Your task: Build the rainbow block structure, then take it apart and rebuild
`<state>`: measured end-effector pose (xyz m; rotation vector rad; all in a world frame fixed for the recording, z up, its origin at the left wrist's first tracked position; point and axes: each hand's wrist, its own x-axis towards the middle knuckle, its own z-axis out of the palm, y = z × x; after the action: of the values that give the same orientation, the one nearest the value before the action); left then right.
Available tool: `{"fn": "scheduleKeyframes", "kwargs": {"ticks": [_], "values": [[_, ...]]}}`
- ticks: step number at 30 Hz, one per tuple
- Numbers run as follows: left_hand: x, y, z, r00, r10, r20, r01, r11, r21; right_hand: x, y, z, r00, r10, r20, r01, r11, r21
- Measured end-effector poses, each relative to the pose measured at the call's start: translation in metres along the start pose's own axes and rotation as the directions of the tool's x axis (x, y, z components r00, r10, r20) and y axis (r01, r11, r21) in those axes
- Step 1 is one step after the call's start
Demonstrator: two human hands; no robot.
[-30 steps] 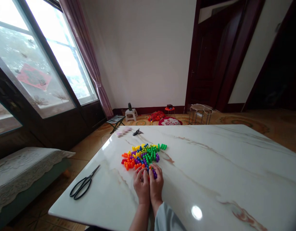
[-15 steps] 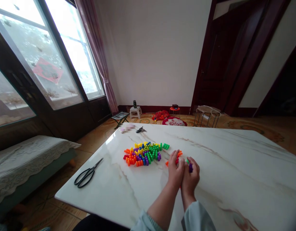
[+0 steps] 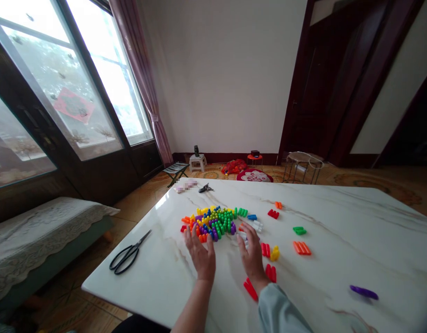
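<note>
My left hand (image 3: pixel 201 256) is open, fingers spread at the near left side of a pile of small coloured plastic pieces (image 3: pixel 220 223). The fingertips overlap the orange pieces there; I cannot tell whether they touch. Opposite it, my right hand (image 3: pixel 252 255) is open too, at the pile's right side beside some white pieces (image 3: pixel 256 225). Around the right hand lie red pieces (image 3: pixel 265 250), a yellow piece (image 3: pixel 275 253) and a red pair (image 3: pixel 250 289) near the wrist. Farther right are orange (image 3: pixel 302 248) and green pieces (image 3: pixel 299 230), and a long purple piece (image 3: pixel 363 292).
Black-handled scissors (image 3: pixel 128 254) lie on the left of the marble-patterned table (image 3: pixel 157 286). A small dark tool (image 3: pixel 206 188) and a blurred-out item (image 3: pixel 185 186) are near the far edge. Stools (image 3: pixel 197 163) and a cloth-covered bench (image 3: pixel 53 222) stand beyond.
My hands were cupped together over pieces at the right; now they are apart and open. The left hand has moved left to the pile. Loose pieces now lie scattered on the right.
</note>
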<state>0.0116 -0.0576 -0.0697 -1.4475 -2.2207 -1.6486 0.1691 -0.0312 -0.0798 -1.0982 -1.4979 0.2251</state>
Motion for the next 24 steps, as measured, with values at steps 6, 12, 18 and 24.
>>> {"fn": "scheduleKeyframes", "kwargs": {"ticks": [6, 12, 18, 24], "values": [[0.044, -0.041, -0.001, 0.991, -0.088, 0.100, 0.082, 0.994, 0.066, 0.021, 0.011, 0.057, 0.965, 0.230, 0.124, -0.212, 0.967, -0.143], [0.004, -0.016, 0.021, 0.965, 0.054, 0.255, -0.024, 0.992, -0.121, 0.006, -0.022, 0.066, 0.955, 0.224, 0.196, -0.177, 0.956, -0.233], [-0.011, -0.004, 0.026, 0.964, 0.024, 0.266, 0.078, 0.927, -0.366, -0.008, -0.046, 0.063, 0.937, 0.346, 0.059, -0.346, 0.938, -0.011], [-0.015, 0.030, 0.043, 0.939, 0.030, 0.341, 0.167, 0.830, -0.532, 0.009, -0.044, 0.028, 0.936, 0.351, 0.004, -0.349, 0.929, 0.124]]}}
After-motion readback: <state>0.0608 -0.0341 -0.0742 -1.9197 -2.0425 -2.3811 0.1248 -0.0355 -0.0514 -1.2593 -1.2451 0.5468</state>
